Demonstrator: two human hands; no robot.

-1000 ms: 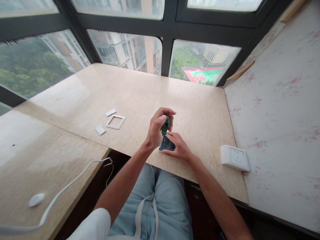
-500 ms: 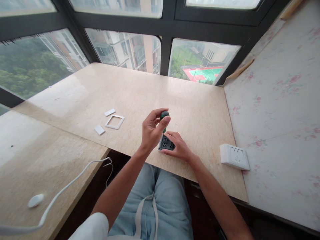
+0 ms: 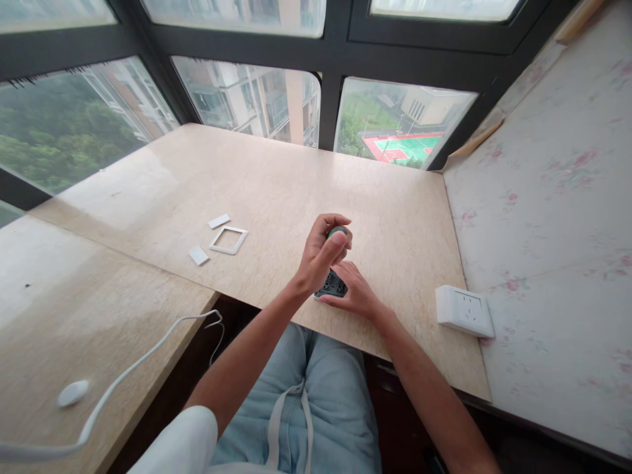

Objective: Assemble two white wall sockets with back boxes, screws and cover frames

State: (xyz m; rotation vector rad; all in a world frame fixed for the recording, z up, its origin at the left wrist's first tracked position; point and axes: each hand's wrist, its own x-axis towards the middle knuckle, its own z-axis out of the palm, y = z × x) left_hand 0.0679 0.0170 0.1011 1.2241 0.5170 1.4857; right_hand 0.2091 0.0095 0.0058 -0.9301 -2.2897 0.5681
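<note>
My left hand point(image 3: 323, 253) is wrapped round the green handle of a screwdriver point(image 3: 338, 232), held upright over a dark switch module point(image 3: 334, 286). The module lies near the front edge of the beige stone counter point(image 3: 276, 191). My right hand point(image 3: 356, 290) presses down on the module from the right, fingers curled along its edge. The screwdriver's shaft is hidden behind my left hand.
A white square frame point(image 3: 228, 240) and two small white cover pieces point(image 3: 198, 255) lie to the left. A white wall socket point(image 3: 464, 310) sits on the floral wall at right. A white cable with a switch point(image 3: 73, 393) runs across the lower left counter.
My left hand has turned round the screwdriver handle, from an open-fingered hold to a closed grip over its top. The right hand and module have stayed put.
</note>
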